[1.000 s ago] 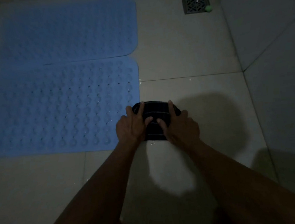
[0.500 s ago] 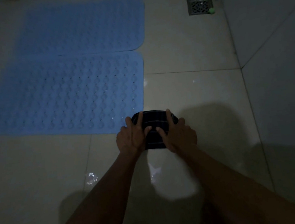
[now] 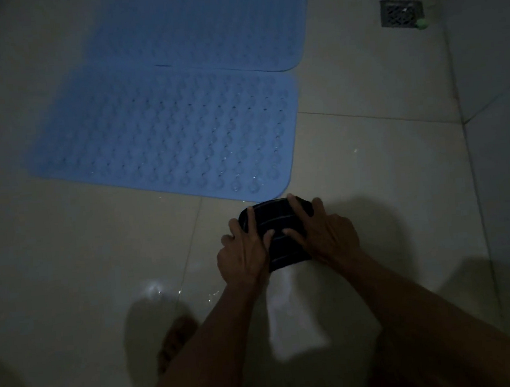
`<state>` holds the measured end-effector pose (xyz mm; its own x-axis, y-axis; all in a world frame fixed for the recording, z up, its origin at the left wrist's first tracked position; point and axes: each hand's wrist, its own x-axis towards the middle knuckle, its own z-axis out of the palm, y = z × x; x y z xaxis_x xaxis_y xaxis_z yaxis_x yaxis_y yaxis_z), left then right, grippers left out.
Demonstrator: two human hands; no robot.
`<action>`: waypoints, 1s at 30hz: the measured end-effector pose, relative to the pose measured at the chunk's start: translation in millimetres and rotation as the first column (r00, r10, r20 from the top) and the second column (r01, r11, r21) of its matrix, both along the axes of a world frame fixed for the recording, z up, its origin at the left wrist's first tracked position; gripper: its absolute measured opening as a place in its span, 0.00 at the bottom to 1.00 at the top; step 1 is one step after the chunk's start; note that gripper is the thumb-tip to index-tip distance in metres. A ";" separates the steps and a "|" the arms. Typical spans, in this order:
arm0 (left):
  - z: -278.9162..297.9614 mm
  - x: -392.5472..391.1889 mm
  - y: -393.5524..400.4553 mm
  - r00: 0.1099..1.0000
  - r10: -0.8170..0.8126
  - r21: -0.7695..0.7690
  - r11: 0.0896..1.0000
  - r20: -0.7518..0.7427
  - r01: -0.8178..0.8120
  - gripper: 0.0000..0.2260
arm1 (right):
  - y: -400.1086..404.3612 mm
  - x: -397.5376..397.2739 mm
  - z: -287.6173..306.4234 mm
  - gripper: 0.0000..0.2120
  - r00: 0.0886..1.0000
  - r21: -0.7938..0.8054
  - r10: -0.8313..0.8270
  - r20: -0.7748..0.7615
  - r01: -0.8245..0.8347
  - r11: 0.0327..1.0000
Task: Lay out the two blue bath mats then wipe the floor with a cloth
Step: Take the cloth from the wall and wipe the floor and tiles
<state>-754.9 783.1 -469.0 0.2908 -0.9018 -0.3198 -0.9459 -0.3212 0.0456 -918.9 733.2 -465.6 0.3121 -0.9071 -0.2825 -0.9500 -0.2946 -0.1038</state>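
Two blue bath mats lie flat side by side on the pale tiled floor: the near mat point(image 3: 165, 139) with rows of bumps and holes, and the far mat point(image 3: 202, 31) touching its back edge. A dark striped cloth point(image 3: 276, 225), folded into a pad, rests on the floor just below the near mat's right corner. My left hand point(image 3: 243, 256) presses on the cloth's left side, fingers spread over it. On the cloth's right side my right hand point(image 3: 325, 236) presses down the same way. The room is dim.
A square floor drain point(image 3: 398, 12) sits at the far right with a small green object point(image 3: 422, 23) beside it. A tiled wall point(image 3: 496, 79) runs along the right. Wet glints show on the floor point(image 3: 154, 287) near my bare foot point(image 3: 174, 342).
Both hands have dragged the cloth back toward me, from beside the near mat's right edge to just below its corner. The view has shifted right and tilted.
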 end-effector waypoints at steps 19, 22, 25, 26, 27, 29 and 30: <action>-0.6 104.6 20.3 0.927 0.357 -0.019 0.932 -0.118 -0.361 0.32 | -43.3 128.8 -12.0 0.30 0.837 -0.318 0.544 -0.056 -0.531 0.785; -2.4 125.9 19.5 0.901 0.417 -0.050 0.904 -0.118 -0.424 0.32 | -53.3 154.9 -15.1 0.28 0.777 -0.381 0.626 -0.069 -0.600 0.703; -2.5 146.9 20.5 0.859 0.492 -0.038 0.865 -0.140 -0.501 0.32 | -62.8 181.1 -19.2 0.27 0.726 -0.429 0.684 -0.068 -0.640 0.637; -2.3 152.8 20.3 0.845 0.517 -0.039 0.849 -0.139 -0.526 0.32 | -66.0 190.2 -21.2 0.27 0.717 -0.442 0.695 -0.059 -0.643 0.626; -2.6 158.3 19.0 0.833 0.538 -0.043 0.836 -0.134 -0.547 0.32 | -69.5 199.5 -22.5 0.27 0.711 -0.444 0.702 -0.051 -0.645 0.621; -3.7 169.3 15.4 0.817 0.565 -0.052 0.818 -0.115 -0.572 0.32 | -77.2 216.6 -25.2 0.28 0.703 -0.444 0.710 -0.040 -0.649 0.618; -4.1 175.0 12.7 0.812 0.573 -0.053 0.812 -0.108 -0.581 0.32 | -81.4 224.4 -26.3 0.28 0.702 -0.441 0.712 -0.031 -0.649 0.620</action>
<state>-579.9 795.8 -473.1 0.7413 -0.5997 -0.3016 -0.5790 -0.7985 0.1646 -694.5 651.8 -491.9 0.8905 -0.4338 0.1370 -0.4452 -0.8930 0.0665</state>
